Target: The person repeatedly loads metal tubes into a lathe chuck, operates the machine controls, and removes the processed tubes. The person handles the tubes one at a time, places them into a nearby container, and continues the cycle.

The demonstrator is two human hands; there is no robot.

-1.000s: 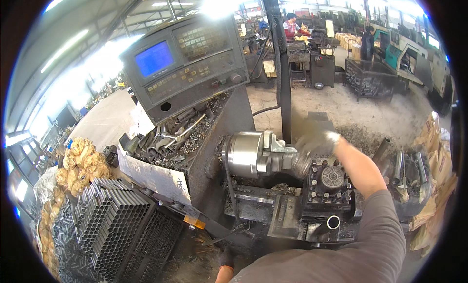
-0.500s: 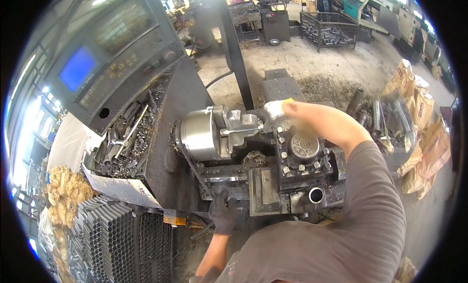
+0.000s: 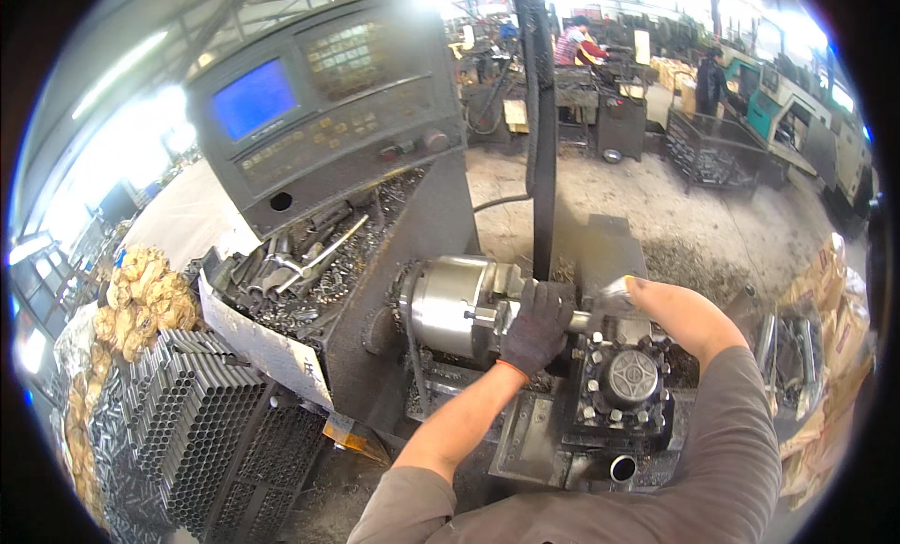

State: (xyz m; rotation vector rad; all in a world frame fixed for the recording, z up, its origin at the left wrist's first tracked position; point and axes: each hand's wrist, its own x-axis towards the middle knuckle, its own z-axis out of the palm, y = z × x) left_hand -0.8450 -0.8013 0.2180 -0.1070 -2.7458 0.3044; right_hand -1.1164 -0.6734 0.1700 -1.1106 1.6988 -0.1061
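Observation:
My left hand [image 3: 539,327], in a dark glove, is closed over a shiny metal tube [image 3: 581,320] beside the lathe chuck [image 3: 453,303]. One end of the tube sticks out to the right of my fingers; the rest is hidden behind the glove and the chuck jaws. My right hand [image 3: 614,291], in a pale glove, is just beyond the bolted square tool post [image 3: 630,379]. Its fingers are blurred and partly hidden, so what it touches does not show. A hollow round holder [image 3: 622,468] points toward me below the tool post.
A control panel [image 3: 323,113] with a blue screen rises at the left, above a tray [image 3: 262,342] of tools and chips. Stacked tubes [image 3: 202,403] fill a rack at lower left. Paper sacks [image 3: 825,319] stand at right. Two people are in the far background.
My left hand has come up from the front of the lathe to the tube at the chuck. My right hand stays behind the tool post. The view has tilted up and left.

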